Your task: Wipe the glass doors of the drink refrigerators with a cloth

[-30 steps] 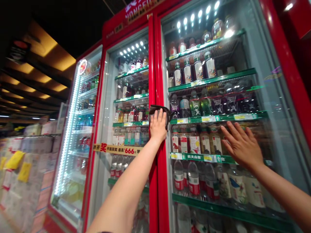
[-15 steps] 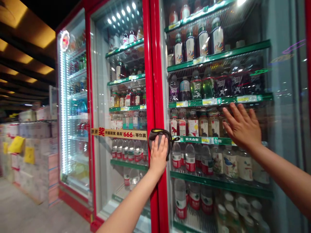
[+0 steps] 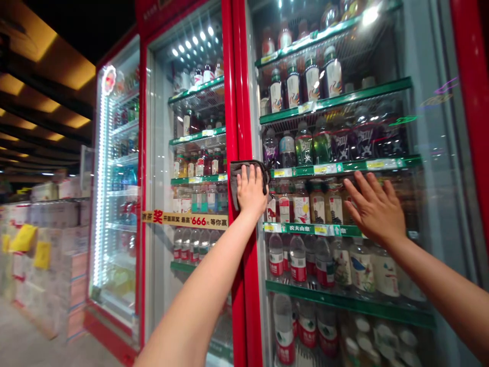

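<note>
My left hand [image 3: 252, 189] presses a dark grey cloth [image 3: 237, 176] flat against the red door frame [image 3: 241, 102] between two glass-door drinks coolers. Its fingers point upward over the cloth, and the cloth's dark edge shows past the fingertips and beside the hand. To the right, my right hand [image 3: 376, 211] is spread open with its palm toward the glass door [image 3: 431, 168], apparently resting on it, and holds nothing. Behind that glass, bottles of tea [image 3: 335, 206] and purple drinks [image 3: 362, 140] stand on green-edged shelves.
A yellow printed strip [image 3: 185, 219] crosses the left cooler door. Further left stands another lit cooler [image 3: 118, 188]. Stacked cartons [image 3: 46, 265] with yellow sheets [image 3: 23, 238] line the floor [image 3: 17, 331] at the far left.
My left hand has slid up the red frame with the cloth, from the yellow strip's height to above it. My right hand stays about where it was on the right door.
</note>
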`<state>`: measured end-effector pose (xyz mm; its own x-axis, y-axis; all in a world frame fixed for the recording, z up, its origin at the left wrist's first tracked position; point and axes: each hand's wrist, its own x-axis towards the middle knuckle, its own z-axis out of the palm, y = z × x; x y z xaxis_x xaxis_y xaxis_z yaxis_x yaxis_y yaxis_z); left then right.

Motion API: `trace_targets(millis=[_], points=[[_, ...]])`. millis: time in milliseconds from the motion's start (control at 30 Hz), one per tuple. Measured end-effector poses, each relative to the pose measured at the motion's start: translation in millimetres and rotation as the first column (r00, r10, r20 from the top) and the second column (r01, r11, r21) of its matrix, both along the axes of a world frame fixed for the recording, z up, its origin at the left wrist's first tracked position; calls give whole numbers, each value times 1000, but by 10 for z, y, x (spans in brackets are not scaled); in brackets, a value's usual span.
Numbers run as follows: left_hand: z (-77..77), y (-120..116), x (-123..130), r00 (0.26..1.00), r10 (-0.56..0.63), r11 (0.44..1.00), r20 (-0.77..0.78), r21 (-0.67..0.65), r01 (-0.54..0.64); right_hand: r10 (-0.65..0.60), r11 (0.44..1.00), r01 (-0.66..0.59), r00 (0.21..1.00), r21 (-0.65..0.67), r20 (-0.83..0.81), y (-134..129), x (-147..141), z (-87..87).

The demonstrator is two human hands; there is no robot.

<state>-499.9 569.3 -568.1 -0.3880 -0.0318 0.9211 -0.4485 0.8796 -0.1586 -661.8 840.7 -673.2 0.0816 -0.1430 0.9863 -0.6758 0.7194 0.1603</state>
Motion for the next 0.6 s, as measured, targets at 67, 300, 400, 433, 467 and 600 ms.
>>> trace_targets(millis=[67, 300, 400, 433, 467, 600], points=[[-150, 22, -46, 998, -40, 999, -40, -17, 40, -12, 1000, 12, 1000, 2, 3, -5, -1, 3], [-1961, -96, 164, 983, -166, 985, 82, -26, 169, 15, 1000, -16, 999, 5, 41, -4, 17, 10], [-1830, -100, 88, 973, -216, 976, 84, 0, 217, 24, 1000, -24, 999, 3, 41, -3, 9, 10], [-1598, -72, 15, 972, -230, 973, 45, 9, 230, 23, 1000, -23, 999, 4, 40, -4, 5, 11], [-1313, -26, -74, 970, -243, 970, -11, 18, 244, 21, 1000, -21, 999, 5, 39, -5, 0, 12], [-387, 313, -439, 941, -211, 965, -265, 99, 244, -6, 1000, 5, 999, 10, 40, -15, -23, 19]])
